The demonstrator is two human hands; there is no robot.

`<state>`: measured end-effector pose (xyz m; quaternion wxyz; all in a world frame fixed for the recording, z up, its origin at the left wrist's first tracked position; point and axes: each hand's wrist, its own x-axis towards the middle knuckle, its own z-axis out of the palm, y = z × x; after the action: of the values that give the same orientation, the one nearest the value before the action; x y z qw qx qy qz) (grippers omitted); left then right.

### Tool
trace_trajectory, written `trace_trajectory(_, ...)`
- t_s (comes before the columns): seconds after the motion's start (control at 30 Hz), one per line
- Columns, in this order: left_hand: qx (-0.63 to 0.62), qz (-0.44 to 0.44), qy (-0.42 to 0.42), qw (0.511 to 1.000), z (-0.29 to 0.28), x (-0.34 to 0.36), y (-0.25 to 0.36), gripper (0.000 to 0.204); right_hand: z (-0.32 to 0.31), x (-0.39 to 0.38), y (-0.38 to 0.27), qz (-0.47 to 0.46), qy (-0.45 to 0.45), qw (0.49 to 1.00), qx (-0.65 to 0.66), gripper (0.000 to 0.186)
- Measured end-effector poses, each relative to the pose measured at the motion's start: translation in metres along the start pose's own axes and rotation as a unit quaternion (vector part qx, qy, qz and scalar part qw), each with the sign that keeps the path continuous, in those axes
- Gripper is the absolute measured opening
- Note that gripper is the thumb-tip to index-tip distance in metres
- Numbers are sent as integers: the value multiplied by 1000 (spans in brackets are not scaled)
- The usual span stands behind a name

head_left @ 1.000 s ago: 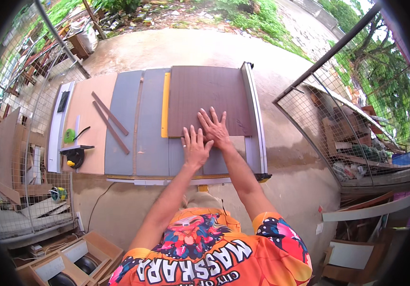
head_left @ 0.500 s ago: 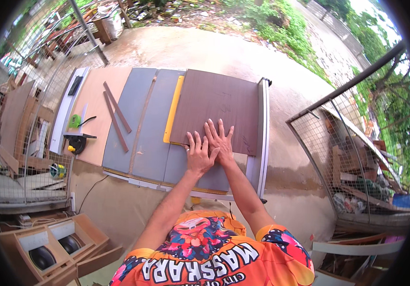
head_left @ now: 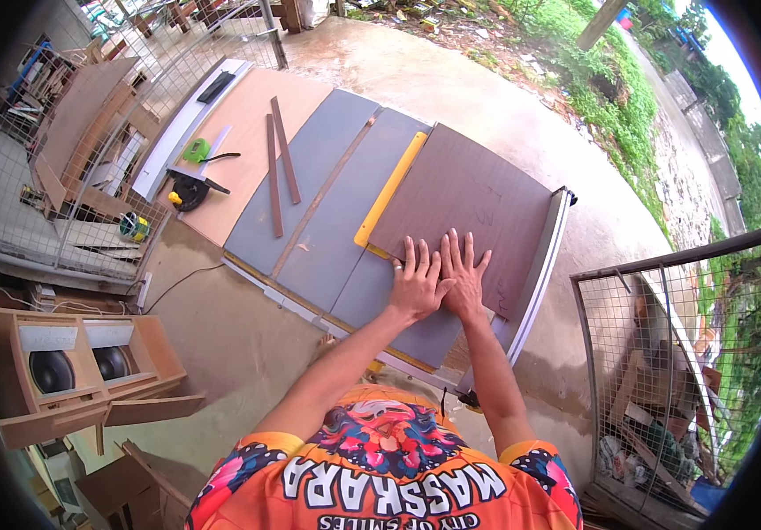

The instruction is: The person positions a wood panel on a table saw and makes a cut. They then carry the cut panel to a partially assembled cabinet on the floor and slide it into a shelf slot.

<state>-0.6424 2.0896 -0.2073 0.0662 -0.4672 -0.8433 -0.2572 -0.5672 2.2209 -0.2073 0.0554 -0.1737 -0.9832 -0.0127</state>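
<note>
My left hand (head_left: 416, 284) lies with fingers stretched out at the near edge of a dark brown wood-grain panel (head_left: 478, 190), its fingertips on the panel. Right beside it, my right hand (head_left: 463, 276) rests flat on the same panel, fingers spread. The hands touch at the left thumb. The panel lies flat on a grey saw table (head_left: 336, 203), next to a long yellow plate (head_left: 389, 190). A pale metal rail fence (head_left: 537, 278) runs along the panel's right side. No blade can be made out.
Two narrow brown strips (head_left: 274, 177) lie left on the table. Beyond them are a green tape measure (head_left: 196, 150) and a black miter gauge with a yellow knob (head_left: 190, 190). Wooden speaker boxes (head_left: 80, 362) stand at lower left. A mesh gate (head_left: 654, 371) is at right.
The view has turned, so the table now slants in the picture. Both hands stay flat on the panel; I see no clear shift of the panel along the table.
</note>
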Motion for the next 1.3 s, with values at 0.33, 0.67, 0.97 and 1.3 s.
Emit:
trace_trajectory(0.33,2,3,-61,998,-5,5,-1,83,-27,-2,32,-42,-58,996,57,90)
trace_trajectory(0.67,35,-8,-55,998,6,8,0,93,-46,27,81,-18,-55,974,221,66)
trace_trajectory(0.97,49,-8,-44,998,16,17,3,92,-19,207,111,-5,100,954,281,51)
trace_trajectory(1.3,57,-10,-47,997,14,21,4,93,7,351,107,114,28,971,209,68)
